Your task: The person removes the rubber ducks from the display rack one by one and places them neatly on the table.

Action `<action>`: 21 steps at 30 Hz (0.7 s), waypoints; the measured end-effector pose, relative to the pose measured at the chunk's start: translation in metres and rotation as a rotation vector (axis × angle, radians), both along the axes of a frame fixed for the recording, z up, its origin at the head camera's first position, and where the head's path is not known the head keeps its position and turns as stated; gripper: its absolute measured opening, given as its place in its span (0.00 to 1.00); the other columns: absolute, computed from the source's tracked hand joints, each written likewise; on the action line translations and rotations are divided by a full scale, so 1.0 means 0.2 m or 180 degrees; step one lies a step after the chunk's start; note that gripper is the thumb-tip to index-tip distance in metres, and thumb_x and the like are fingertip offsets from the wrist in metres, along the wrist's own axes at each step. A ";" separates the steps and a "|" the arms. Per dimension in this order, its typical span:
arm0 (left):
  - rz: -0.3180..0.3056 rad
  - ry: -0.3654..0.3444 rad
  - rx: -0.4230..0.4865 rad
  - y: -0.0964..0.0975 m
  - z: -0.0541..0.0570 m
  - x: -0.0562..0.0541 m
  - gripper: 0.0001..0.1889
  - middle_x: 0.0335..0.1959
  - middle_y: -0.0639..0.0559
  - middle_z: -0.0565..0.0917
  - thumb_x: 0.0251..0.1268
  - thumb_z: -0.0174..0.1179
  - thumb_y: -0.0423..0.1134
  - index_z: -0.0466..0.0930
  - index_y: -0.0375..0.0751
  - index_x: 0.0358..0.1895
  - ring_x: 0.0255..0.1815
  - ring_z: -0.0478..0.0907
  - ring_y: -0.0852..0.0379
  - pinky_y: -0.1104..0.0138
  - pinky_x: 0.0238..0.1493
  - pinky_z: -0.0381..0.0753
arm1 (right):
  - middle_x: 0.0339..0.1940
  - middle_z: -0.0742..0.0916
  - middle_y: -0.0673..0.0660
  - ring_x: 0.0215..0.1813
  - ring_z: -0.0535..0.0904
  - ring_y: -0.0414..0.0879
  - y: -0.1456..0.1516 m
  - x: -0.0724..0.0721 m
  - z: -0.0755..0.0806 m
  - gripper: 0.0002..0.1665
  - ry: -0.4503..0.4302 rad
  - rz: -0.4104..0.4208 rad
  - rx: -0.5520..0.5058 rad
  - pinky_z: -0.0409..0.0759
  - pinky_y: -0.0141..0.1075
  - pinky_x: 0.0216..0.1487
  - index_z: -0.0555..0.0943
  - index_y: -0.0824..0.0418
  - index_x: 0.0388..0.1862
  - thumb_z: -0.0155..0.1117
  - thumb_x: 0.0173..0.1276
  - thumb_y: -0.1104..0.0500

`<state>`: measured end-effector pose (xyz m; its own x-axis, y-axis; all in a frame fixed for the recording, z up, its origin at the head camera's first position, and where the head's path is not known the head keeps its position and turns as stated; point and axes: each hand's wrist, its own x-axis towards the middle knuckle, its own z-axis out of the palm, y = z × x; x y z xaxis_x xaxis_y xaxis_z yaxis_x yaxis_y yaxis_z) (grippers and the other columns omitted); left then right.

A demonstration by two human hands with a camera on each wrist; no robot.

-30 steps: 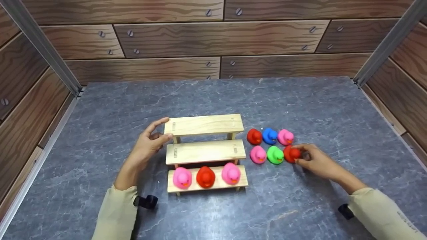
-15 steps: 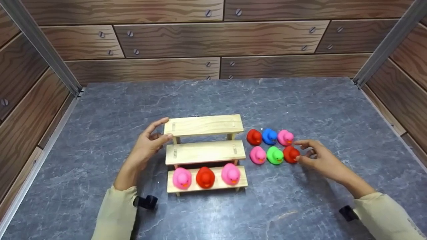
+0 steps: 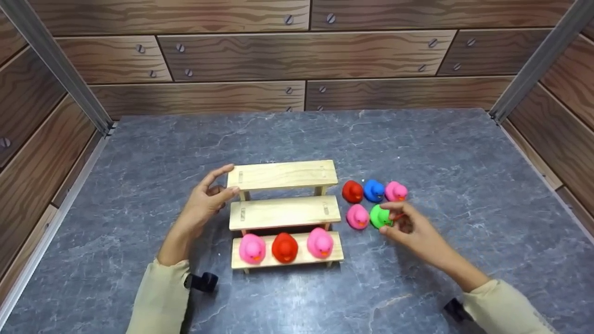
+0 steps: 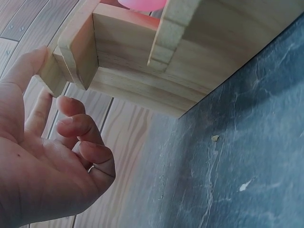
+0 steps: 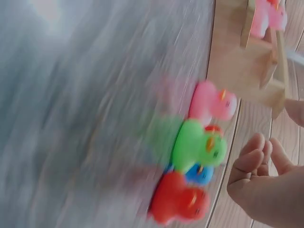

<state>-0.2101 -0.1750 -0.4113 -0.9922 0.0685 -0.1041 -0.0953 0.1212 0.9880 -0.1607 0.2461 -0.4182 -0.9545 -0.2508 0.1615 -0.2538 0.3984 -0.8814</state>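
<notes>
My left hand (image 3: 200, 204) holds the left end of the top step of a three-step wooden display stand (image 3: 284, 175), thumb and index finger at its edges. In the left wrist view, the other fingers (image 4: 85, 126) are curled beneath. My right hand (image 3: 415, 234) hovers above the front row of rubber ducks, thumb and index finger spread apart with nothing between them. Beneath it are a green duck (image 3: 379, 216), partly covered, and a red duck (image 5: 178, 199), almost hidden in the head view. A pink duck (image 3: 358, 216) sits left of the green one.
The back row has a red duck (image 3: 352, 191), a blue duck (image 3: 374, 190) and a pink duck (image 3: 396, 190). On the lowest step stand two pink ducks, left (image 3: 252, 248) and right (image 3: 320, 242), with a red duck (image 3: 284, 247) between. Wood-patterned walls (image 3: 297, 53) enclose the grey tabletop (image 3: 297, 134).
My right hand has let go of the red duck at the row's right end, drawn back, then moved left over the red and green ducks. My left hand stays on the stand.
</notes>
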 end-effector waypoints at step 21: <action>-0.0009 -0.0001 -0.0047 0.00 0.00 0.00 0.31 0.23 0.58 0.71 0.65 0.62 0.38 0.65 0.54 0.70 0.20 0.60 0.65 0.73 0.23 0.59 | 0.38 0.72 0.59 0.30 0.68 0.36 -0.28 0.11 0.03 0.30 -0.0442 0.0558 0.0057 0.68 0.26 0.31 0.72 0.67 0.61 0.70 0.61 0.61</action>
<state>-0.2096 -0.1757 -0.4105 -0.9920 0.0697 -0.1055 -0.0953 0.1361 0.9861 -0.1389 0.1892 -0.4127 -0.9088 -0.4166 0.0256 -0.1973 0.3747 -0.9059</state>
